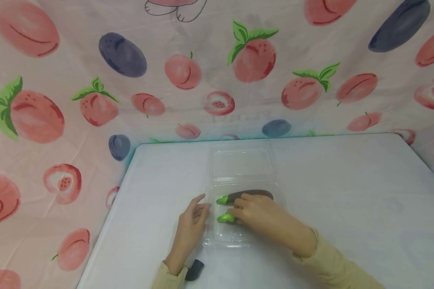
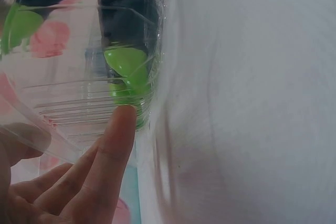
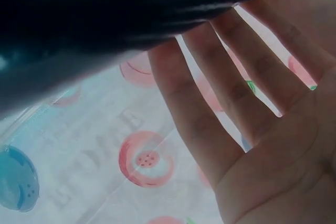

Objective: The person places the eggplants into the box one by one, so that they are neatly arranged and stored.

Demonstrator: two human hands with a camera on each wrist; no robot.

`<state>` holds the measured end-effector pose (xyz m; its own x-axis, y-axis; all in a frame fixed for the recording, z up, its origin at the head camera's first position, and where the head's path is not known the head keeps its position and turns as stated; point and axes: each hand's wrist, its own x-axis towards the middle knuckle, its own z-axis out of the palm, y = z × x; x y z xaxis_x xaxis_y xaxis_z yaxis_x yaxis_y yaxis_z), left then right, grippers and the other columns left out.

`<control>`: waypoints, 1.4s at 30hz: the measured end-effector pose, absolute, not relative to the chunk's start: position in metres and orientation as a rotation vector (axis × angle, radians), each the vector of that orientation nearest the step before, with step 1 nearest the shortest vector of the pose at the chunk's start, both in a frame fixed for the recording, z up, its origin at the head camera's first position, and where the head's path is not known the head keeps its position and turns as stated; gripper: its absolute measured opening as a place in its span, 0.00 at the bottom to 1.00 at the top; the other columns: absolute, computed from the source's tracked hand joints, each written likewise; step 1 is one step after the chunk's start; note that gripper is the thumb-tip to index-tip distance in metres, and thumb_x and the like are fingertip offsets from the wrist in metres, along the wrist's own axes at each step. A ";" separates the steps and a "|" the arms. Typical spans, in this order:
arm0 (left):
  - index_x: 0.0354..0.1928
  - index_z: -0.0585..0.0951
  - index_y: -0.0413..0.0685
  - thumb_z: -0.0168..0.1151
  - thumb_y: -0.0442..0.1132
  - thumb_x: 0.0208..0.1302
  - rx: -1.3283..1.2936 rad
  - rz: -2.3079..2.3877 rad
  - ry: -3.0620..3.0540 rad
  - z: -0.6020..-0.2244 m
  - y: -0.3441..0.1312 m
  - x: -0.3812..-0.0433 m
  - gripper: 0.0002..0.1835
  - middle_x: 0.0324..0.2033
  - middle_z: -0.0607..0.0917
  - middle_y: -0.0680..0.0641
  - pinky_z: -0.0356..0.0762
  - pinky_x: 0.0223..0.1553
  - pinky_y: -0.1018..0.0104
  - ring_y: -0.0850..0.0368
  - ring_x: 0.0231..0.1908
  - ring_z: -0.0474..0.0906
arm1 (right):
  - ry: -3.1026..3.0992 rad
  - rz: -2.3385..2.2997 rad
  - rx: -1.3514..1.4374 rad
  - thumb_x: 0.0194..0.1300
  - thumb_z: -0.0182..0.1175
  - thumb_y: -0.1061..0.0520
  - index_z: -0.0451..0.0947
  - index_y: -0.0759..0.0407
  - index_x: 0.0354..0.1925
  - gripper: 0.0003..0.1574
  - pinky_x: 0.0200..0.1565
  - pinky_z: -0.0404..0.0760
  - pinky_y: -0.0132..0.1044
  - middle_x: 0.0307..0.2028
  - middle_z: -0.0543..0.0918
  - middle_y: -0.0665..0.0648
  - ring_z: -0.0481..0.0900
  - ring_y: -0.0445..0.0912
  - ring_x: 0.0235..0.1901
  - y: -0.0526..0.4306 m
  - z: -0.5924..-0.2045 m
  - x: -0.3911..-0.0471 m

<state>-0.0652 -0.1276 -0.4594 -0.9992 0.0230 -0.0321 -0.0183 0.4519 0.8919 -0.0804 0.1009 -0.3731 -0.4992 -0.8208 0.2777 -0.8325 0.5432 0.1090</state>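
Note:
A clear plastic clamshell box [image 1: 231, 237] lies with its lid folded back on the white table. Inside it, a dark eggplant with a green cap [image 1: 251, 195] lies along the far side. Nearer me is a second eggplant [image 1: 226, 217]; its green cap shows, while most of its body is hidden under my right hand [image 1: 265, 218]. That hand grips it from above, and the right wrist view shows the fingers [image 3: 197, 103] against the dark skin. My left hand [image 1: 189, 226] is at the box's left side, fingers extended, one fingertip [image 2: 125, 116] touching the clear wall.
The transparent lid [image 1: 243, 164] lies flat behind the box, towards the table's back edge. A fruit-patterned cloth [image 1: 202, 40] hangs behind and to the left of the white table [image 1: 347, 192]. A black object [image 1: 194, 269] is at the left cuff.

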 end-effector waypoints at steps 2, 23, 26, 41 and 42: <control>0.69 0.69 0.53 0.55 0.47 0.75 0.006 1.624 2.643 -0.459 -0.128 -0.065 0.24 0.52 0.85 0.43 0.86 0.41 0.69 0.46 0.50 0.85 | -2.502 0.059 1.371 0.52 0.74 0.54 0.85 0.47 0.39 0.14 0.28 0.77 0.26 0.27 0.80 0.45 0.73 0.39 0.28 0.101 -0.373 -0.080; 0.69 0.69 0.53 0.55 0.47 0.75 0.005 1.584 2.687 -0.460 -0.128 -0.066 0.24 0.51 0.86 0.44 0.86 0.41 0.68 0.48 0.49 0.86 | -2.618 0.081 1.412 0.54 0.73 0.53 0.85 0.45 0.45 0.18 0.29 0.79 0.27 0.32 0.83 0.43 0.77 0.40 0.32 0.098 -0.379 -0.076; 0.69 0.69 0.52 0.55 0.48 0.75 0.002 1.586 2.685 -0.460 -0.128 -0.065 0.24 0.51 0.86 0.44 0.86 0.41 0.68 0.48 0.49 0.85 | -2.660 0.074 1.419 0.54 0.73 0.53 0.86 0.45 0.44 0.16 0.31 0.80 0.26 0.34 0.84 0.43 0.78 0.39 0.33 0.096 -0.379 -0.076; 0.69 0.70 0.53 0.55 0.47 0.75 0.007 1.601 2.673 -0.461 -0.128 -0.065 0.24 0.52 0.86 0.43 0.86 0.42 0.67 0.48 0.50 0.85 | -2.758 0.120 1.445 0.54 0.73 0.51 0.86 0.39 0.43 0.15 0.33 0.82 0.28 0.40 0.87 0.41 0.81 0.38 0.39 0.090 -0.389 -0.079; 0.69 0.70 0.53 0.55 0.47 0.75 0.008 1.600 2.675 -0.461 -0.128 -0.065 0.24 0.52 0.86 0.43 0.86 0.42 0.67 0.48 0.50 0.85 | -2.766 0.118 1.447 0.54 0.73 0.51 0.86 0.40 0.42 0.15 0.34 0.82 0.28 0.40 0.87 0.41 0.81 0.38 0.39 0.089 -0.390 -0.079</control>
<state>-0.0649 -0.1282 -0.4605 -0.9997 0.0171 -0.0185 -0.0083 0.4728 0.8811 -0.0794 0.0895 -0.3899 -0.5708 -0.8195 0.0507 -0.8208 0.5681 -0.0587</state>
